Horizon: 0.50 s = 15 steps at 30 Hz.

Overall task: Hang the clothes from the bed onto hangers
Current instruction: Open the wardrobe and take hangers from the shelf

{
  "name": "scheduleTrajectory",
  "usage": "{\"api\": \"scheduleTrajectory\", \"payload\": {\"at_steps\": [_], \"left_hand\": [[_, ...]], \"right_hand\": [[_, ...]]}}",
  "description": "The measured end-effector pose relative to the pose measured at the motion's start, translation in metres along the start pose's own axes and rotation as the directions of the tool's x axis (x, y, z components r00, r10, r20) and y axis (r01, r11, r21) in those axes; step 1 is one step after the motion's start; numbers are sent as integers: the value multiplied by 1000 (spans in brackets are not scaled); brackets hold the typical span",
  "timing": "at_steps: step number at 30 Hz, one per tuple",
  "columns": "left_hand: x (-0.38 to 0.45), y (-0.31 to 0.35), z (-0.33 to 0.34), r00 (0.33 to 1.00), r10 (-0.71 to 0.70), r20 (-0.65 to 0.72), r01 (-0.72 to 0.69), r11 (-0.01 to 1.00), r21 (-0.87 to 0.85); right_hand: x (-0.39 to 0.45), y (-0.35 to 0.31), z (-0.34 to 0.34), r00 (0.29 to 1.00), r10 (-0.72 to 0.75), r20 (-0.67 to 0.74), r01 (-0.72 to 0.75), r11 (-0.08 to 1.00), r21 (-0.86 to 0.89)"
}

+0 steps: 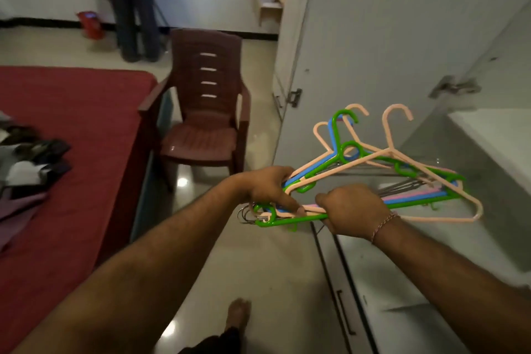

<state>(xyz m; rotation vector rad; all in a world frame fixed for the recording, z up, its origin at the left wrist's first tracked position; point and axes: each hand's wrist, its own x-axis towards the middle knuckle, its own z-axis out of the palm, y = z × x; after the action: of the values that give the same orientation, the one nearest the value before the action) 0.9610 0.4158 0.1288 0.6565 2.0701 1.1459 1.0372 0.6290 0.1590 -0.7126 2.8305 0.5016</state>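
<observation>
Brown plastic chair (201,123), open wardrobe (388,52)

No writing, label, brand, number or sign is showing itself legibly anywhere from where I am standing.
</observation>
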Motion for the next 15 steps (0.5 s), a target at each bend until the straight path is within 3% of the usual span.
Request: {"api": "scheduleTrajectory", "payload": {"at_steps": [6,11,15], "left_hand": [[-119,-119,-19,953,-223,-205,183,963,-196],[-236,-202,-40,844,-397,-360,258,890,-377],[-345,-269,-54,704,-556,-443,285,792,-540]], "right_hand": [[71,-129,-11,973,-231,18,230,972,58],[139,-247,-43,888,-459,25,458,888,32],[201,-364,-68,786,-615,57,616,788,16]]}}
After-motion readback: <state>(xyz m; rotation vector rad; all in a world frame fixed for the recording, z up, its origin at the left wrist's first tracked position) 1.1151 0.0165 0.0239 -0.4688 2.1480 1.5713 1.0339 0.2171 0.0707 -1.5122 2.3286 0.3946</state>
